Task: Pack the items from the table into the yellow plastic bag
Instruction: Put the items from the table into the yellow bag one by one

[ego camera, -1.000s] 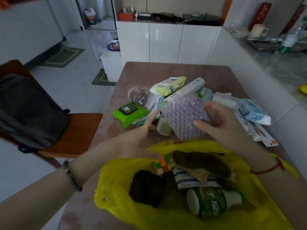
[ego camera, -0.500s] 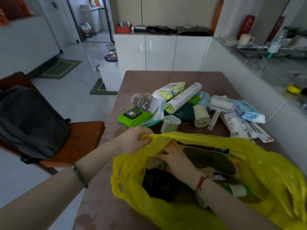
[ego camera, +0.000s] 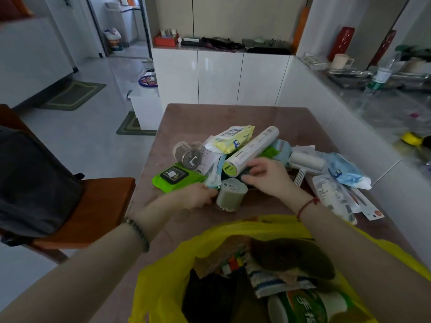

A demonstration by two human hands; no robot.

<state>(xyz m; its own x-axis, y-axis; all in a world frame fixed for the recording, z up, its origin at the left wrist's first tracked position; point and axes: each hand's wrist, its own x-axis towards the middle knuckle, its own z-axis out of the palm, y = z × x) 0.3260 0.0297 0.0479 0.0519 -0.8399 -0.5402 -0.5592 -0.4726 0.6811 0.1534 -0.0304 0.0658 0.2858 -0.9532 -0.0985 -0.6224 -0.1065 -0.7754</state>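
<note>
While several things are already seen inside the yellow plastic bag [ego camera: 161, 285], which is set open at the near edge of the tabletop [ego camera: 233, 115], the job is judged to be roughly half done; a green-labelled bottle [ego camera: 307, 306] and a coloured cube [ego camera: 233, 264] are among them. A heap remains to be packed just beyond it: a green wipes pack [ego camera: 175, 177], a long white roll [ego camera: 251, 150], a lint roller [ego camera: 307, 160], a pale cup [ego camera: 231, 194] and assorted packets. The right hand [ego camera: 268, 178] is spread loosely over the heap with nothing held, while the left hand [ego camera: 196, 197] is laid against the pale cup — whether anything is gripped cannot be told.
</note>
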